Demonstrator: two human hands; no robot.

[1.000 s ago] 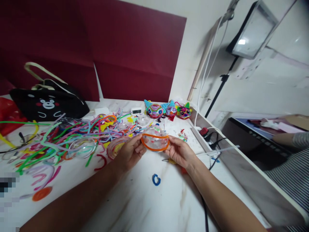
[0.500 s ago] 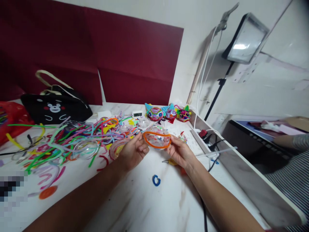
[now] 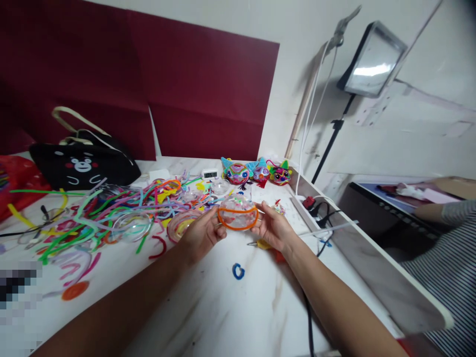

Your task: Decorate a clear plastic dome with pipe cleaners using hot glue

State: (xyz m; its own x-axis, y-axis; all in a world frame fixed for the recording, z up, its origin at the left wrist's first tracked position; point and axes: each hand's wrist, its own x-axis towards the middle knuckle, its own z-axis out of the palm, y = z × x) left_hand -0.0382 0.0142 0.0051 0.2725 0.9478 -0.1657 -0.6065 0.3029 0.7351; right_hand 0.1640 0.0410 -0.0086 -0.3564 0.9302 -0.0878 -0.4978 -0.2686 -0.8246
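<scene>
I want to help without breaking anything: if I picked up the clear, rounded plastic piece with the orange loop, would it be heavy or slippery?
The clear piece is probably light, because it looks thin and see-through. Its shiny surface might be slippery. Its curved shape could also make it rock or roll if set down.

Shell (image 3: 238, 217) between hands (image 3: 203, 234); pipe cleaners (image 3: 107, 201) left, bag (image 3: 84, 171) behind them; figurines (image 3: 261, 171) farther back; power strip (image 3: 305, 214) right.
</scene>
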